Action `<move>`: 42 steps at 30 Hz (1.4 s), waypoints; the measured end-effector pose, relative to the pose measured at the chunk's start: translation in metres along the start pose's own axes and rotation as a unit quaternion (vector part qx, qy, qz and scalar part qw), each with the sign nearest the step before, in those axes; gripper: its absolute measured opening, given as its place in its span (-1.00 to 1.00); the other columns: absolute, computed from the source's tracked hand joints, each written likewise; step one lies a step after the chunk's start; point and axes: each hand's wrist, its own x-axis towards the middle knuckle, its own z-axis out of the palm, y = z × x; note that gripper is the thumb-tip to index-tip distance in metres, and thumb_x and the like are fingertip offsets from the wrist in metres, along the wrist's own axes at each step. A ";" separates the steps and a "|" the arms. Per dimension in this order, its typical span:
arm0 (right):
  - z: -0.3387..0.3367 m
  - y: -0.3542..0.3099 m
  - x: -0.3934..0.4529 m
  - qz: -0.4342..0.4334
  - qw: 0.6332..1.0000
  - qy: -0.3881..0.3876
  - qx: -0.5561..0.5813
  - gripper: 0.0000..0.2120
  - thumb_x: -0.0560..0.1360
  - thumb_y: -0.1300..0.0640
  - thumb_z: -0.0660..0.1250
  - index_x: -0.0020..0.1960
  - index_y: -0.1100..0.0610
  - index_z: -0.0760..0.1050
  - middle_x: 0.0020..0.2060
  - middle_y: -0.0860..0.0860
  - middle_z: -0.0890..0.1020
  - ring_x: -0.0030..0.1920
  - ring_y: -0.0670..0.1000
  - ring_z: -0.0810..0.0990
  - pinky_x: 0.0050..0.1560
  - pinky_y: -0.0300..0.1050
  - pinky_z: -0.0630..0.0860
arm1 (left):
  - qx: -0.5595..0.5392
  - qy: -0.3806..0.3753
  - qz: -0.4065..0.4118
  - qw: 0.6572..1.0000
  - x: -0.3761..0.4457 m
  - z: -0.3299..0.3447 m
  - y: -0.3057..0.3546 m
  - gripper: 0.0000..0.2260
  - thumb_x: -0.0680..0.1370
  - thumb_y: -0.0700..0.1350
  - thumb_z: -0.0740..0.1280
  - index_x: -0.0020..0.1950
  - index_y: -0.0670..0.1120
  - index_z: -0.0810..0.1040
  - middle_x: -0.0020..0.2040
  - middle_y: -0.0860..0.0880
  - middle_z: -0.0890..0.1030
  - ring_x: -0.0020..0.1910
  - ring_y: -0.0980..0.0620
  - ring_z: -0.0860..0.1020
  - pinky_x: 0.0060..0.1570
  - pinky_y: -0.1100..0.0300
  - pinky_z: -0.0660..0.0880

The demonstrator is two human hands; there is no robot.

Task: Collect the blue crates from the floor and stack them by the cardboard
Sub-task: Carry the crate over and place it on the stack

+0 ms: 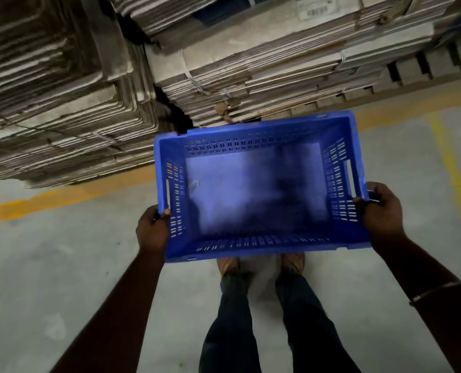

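Bare floor [62, 265] is seen on both sides, bounded ahead by a yellow line [70, 192] and the cardboard [251, 71] stacks just behind it. The crate [256, 189] is gripped at both short rims, the left hand [152, 228] and right hand [383, 211] curled round the edges. It is held level, open side up, between the hands above the feet, its far edge near the cardboard.
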 end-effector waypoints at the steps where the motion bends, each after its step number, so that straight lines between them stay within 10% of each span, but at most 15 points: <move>1: 0.002 -0.001 0.001 -0.001 1.000 0.000 0.002 -0.76 0.45 0.30 0.34 0.01 0.00 0.54 -0.03 0.08 0.66 0.00 0.23 0.66 0.04 0.22 0.62 | 0.002 0.000 0.001 1.000 0.004 0.002 0.001 -0.90 0.49 0.01 0.37 -0.06 0.02 0.60 -0.13 -0.01 0.69 -0.10 -0.13 0.67 -0.01 -0.09 0.62; 22: 0.022 -0.011 0.044 -0.028 0.999 -0.010 0.026 -0.67 0.46 0.32 0.33 -0.12 -0.14 0.52 -0.07 -0.01 0.64 0.05 0.22 0.64 0.07 0.25 0.60 | -0.045 -0.011 0.002 0.999 0.044 0.023 0.003 -0.86 0.45 0.09 0.36 -0.06 0.09 0.62 -0.04 -0.03 0.70 -0.05 -0.12 0.68 0.08 -0.20 0.60; 34: 0.008 0.014 0.025 -0.006 0.997 -0.011 -0.082 -0.48 0.39 0.15 0.36 0.31 -0.13 0.39 0.03 -0.01 0.62 0.04 0.08 0.61 0.13 0.12 0.56 | 0.084 -0.019 0.076 0.993 0.033 0.016 -0.010 -0.68 0.50 0.05 0.37 0.23 0.02 0.54 0.03 -0.05 0.63 -0.01 -0.12 0.62 0.06 -0.06 0.56; 42: 0.000 0.070 0.026 0.053 0.991 -0.045 -0.118 -0.49 0.24 0.37 0.30 0.00 -0.16 0.58 -0.10 0.03 0.68 -0.07 0.19 0.67 -0.08 0.26 0.64 | 0.020 -0.095 -0.009 0.995 0.025 0.013 -0.051 -0.71 0.34 -0.08 0.33 -0.01 0.22 0.63 0.05 0.00 0.68 0.08 -0.12 0.63 0.13 -0.17 0.57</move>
